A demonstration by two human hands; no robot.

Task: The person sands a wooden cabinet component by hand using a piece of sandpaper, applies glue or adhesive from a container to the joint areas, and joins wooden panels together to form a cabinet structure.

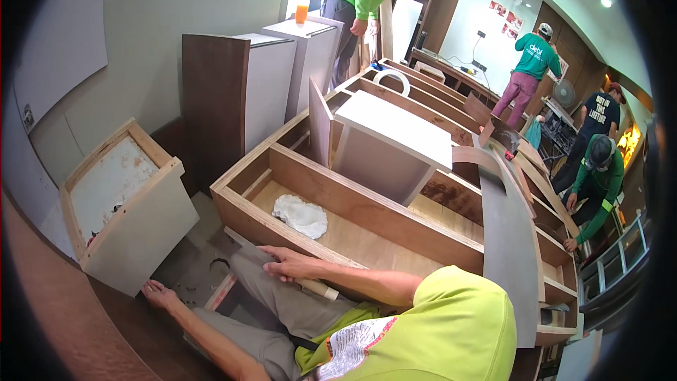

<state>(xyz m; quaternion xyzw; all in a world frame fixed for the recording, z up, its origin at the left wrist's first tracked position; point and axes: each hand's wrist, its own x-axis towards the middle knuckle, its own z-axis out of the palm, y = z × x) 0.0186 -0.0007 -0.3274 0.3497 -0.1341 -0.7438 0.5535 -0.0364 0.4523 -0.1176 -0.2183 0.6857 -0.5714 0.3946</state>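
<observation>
My left hand (162, 295) is at the lower corner of a pale box (144, 229) with a wooden rim, at the left. Its fingers are curled together against that corner; whether they grip the box or something small is hidden. Over my grey-trousered leg, my right hand (283, 264) is closed around a long tool with a flat grey blade (245, 245) and a round, pale wooden handle (321, 288). The blade points away to the left, toward the large wooden frame. Its edge is too small to make out.
Beside me lies a wooden frame (345, 187) with open compartments, a crumpled white cloth (301, 216) inside. A white box (395, 127) and a curved grey panel (509, 240) rest on it. Cabinets (271, 92) stand behind; several other people (532, 60) work around the room.
</observation>
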